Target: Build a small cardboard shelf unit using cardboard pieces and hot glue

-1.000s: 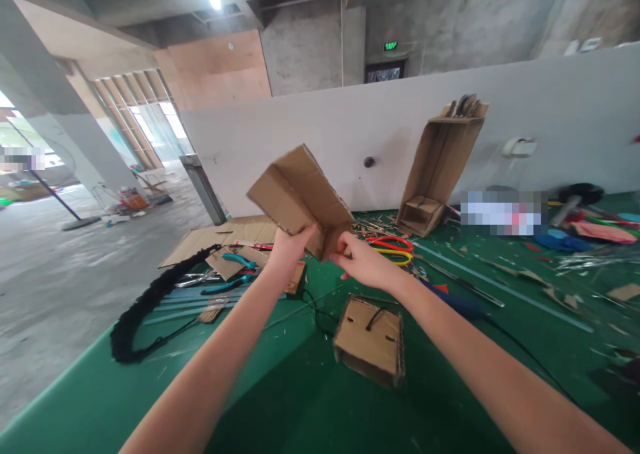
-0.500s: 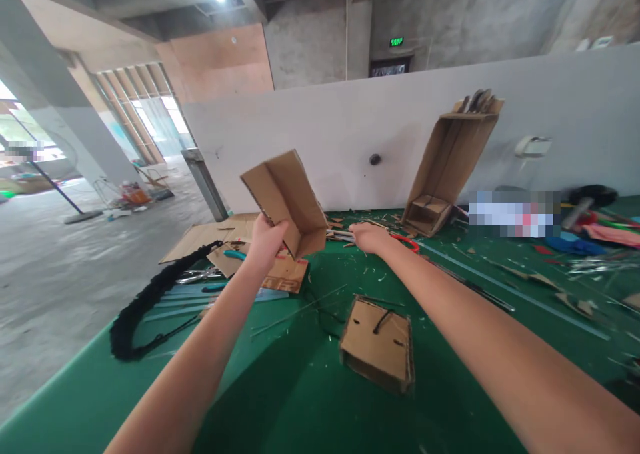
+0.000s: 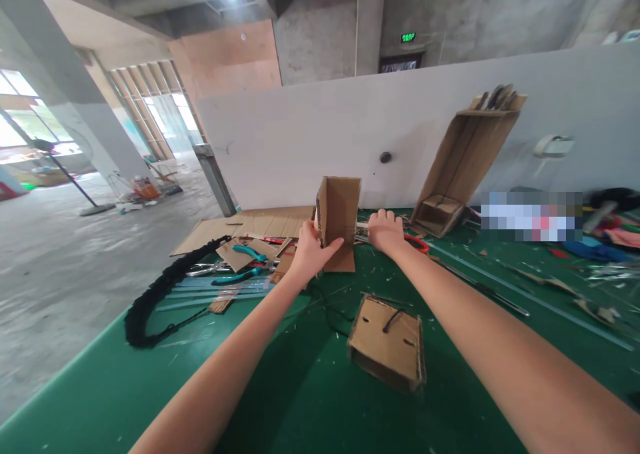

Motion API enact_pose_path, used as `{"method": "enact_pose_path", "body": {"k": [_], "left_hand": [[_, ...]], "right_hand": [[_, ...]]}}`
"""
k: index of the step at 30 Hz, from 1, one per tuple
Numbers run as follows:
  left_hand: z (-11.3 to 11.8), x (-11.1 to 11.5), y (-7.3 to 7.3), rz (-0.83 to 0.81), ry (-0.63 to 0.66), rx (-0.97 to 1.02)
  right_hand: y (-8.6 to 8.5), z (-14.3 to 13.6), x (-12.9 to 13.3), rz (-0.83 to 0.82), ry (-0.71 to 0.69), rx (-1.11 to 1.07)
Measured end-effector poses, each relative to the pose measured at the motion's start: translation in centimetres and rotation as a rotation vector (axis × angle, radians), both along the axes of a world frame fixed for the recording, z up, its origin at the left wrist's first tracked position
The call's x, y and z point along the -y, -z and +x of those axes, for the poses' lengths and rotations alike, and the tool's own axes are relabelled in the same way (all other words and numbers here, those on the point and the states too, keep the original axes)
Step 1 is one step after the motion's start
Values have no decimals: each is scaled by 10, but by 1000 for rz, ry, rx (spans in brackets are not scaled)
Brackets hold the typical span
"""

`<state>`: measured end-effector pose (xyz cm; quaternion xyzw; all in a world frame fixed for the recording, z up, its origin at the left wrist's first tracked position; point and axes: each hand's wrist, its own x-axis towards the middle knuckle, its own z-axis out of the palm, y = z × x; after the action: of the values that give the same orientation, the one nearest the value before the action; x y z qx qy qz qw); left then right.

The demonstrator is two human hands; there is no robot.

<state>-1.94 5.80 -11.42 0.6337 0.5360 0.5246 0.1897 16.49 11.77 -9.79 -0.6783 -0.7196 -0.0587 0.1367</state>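
My left hand (image 3: 316, 254) grips a folded piece of cardboard (image 3: 343, 211), thumb on its inner face and fingers behind its left panel. The cardboard stands upright, its lower flap pointing toward me. Just right of it, my right hand (image 3: 386, 231) is closed; a thin pale tip shows at its left side, but what the fingers hold is mostly hidden. A red loop handle (image 3: 416, 244) shows beside that wrist. Nearer to me on the green table lies a small cardboard box (image 3: 387, 341) with slots and a black cord through its top.
A tall open cardboard box (image 3: 457, 164) leans by the white wall (image 3: 300, 134). On the left lie a black fuzzy strip (image 3: 145, 314), teal-handled pliers (image 3: 237, 277), clear strips and cardboard scraps (image 3: 250, 254). A long bluish strip (image 3: 530, 294) and offcuts cover the right side.
My left hand has moved right and turned the cardboard from tilted to upright, bringing it close to my right hand. The view has shifted slightly left.
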Motion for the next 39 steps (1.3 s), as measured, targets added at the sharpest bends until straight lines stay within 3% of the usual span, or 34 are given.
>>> {"method": "enact_pose_path", "body": {"k": [4, 7, 9, 10, 12, 13, 15, 18, 20, 22, 24, 26, 29, 31, 33, 35, 39], "left_hand": [[-8, 6, -15, 36, -37, 138], [-19, 12, -40, 128, -109, 321], [-22, 20, -59, 157, -48, 471], [-20, 26, -69, 126, 36, 521], [-13, 40, -86, 0, 268, 551], [-8, 48, -93, -47, 354, 550], [1, 63, -105, -77, 382, 530], [0, 84, -114, -79, 362, 486], [-19, 94, -114, -29, 350, 357], [-52, 102, -104, -68, 293, -10], [-91, 108, -83, -254, 247, -524], [-127, 113, -55, -373, 124, -832], [-159, 118, -18, -482, 22, -925], [-165, 120, -8, -494, 14, -943], [-161, 121, -11, -472, -32, -1006], [-149, 119, -25, -428, -71, -1057], [-108, 95, -54, -310, -27, -875]], "right_hand": [[-25, 14, 2, 97, 75, -221], [-52, 21, 10, 130, 65, -413], [-67, 15, 28, 164, 7, -532], [-72, 9, 42, 188, -44, -603], [-77, -7, 77, 159, -340, -945], [-78, -16, 96, 63, -491, -1016], [-75, -32, 130, -149, -729, -1050], [-75, -37, 162, -228, -871, -998], [-80, -24, 166, -240, -903, -794], [-86, -2, 159, -190, -848, -506], [-91, 23, 146, -96, -692, -190], [-91, 47, 132, -59, -537, -28], [-85, 71, 113, -66, -382, 80], [-79, 76, 102, -146, -333, 175], [-73, 74, 90, -238, -309, 258], [-66, 68, 78, -306, -296, 299], [-51, 54, 48, -407, -266, 310]]}}
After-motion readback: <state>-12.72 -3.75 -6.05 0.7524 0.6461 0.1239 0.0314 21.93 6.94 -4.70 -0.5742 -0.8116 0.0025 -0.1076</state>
